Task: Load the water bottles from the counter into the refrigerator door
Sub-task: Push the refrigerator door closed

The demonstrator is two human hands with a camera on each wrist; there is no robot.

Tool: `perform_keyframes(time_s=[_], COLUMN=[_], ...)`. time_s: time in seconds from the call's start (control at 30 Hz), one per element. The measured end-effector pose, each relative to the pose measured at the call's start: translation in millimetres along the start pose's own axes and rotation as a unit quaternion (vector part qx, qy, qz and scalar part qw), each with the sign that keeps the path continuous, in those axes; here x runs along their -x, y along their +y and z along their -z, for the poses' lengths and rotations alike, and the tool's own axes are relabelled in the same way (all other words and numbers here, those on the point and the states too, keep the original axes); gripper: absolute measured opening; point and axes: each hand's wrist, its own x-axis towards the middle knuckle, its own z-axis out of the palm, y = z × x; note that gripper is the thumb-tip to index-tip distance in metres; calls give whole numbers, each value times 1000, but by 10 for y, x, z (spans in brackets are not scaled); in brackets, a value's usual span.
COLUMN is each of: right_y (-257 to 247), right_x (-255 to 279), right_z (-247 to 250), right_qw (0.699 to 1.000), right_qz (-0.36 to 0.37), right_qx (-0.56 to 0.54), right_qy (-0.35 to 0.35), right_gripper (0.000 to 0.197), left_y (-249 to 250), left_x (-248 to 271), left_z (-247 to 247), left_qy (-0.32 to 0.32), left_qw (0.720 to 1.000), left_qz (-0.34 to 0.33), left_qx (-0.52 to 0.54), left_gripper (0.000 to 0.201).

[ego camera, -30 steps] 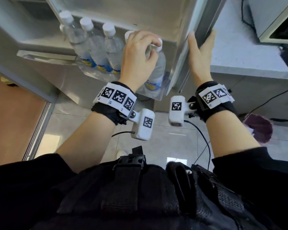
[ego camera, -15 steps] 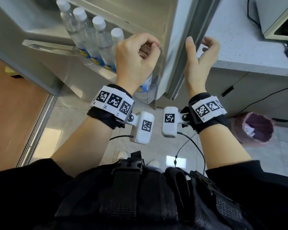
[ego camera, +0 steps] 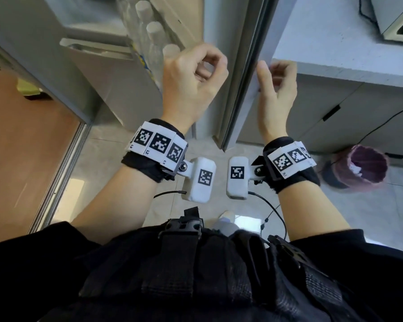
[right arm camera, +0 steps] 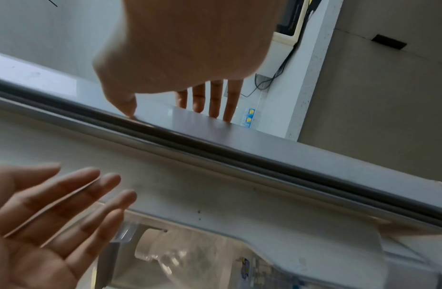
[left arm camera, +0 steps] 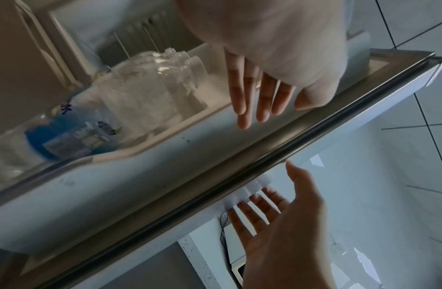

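Note:
Several clear water bottles with white caps point(ego camera: 154, 29) stand in a row in the refrigerator door point(ego camera: 242, 77) shelf, blurred at the upper left. My left hand point(ego camera: 207, 68) hovers just in front of the nearest bottle, fingers relaxed, holding nothing. In the left wrist view its fingers point(left arm camera: 260, 101) hang straight over the shelf, beside the bottles point(left arm camera: 145, 91). My right hand point(ego camera: 272, 70) is at the door's outer edge. Its thumb tip point(right arm camera: 131, 115) touches the door edge point(right arm camera: 264, 156), and its fingers point(right arm camera: 215, 105) reach straight past the outer face.
A white counter point(ego camera: 323, 43) lies to the right of the door, with an appliance point(ego camera: 400, 17) and cables at its far end. Grey cabinets sit below it. A purple waste bin point(ego camera: 363, 166) stands on the tiled floor. A wooden panel point(ego camera: 21, 147) is at the left.
My left hand has let go of the last bottle's cap and drawn back from the shelf. My right hand's fingers have relaxed at the door edge. The door now shows more edge-on.

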Motion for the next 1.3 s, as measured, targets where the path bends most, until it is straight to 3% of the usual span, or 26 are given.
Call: perform_keyframes(time_s=[0.1, 0.2, 0.33, 0.6, 1.0, 1.1, 1.3], right_y=[-103, -192, -325, -439, -285, -266, -174], right_x=[339, 631, 911, 941, 184, 28, -385], right_z=[-275, -601, -1124, -2350, -4395, -4786, -5534], right_qw=[999, 994, 975, 906, 844, 826, 820], right_qz=[21, 43, 63, 79, 59, 62, 48], right_qx=[-8, -3, 16, 33, -1, -3, -8], right_qy=[-32, -102, -211, -414, -533, -560, -570], right_gripper=[24, 24, 20, 6, 9, 10, 15], left_y=[-84, -207, -419, -1017, -2436, -2778, -3464], left_x=[173, 306, 398, 342, -676, -1011, -1711], left_z=[439, 854, 1408, 2255, 3059, 3264, 3548], left_qy=[-10, -10, 65, 193, 345, 348, 321], left_qw=[1000, 997, 988, 956, 890, 886, 899], left_qz=[19, 50, 91, 147, 197, 213, 240], left_qx=[-10, -49, -111, -165, -225, -219, -175], left_gripper=[13, 28, 46, 55, 55, 58, 59])
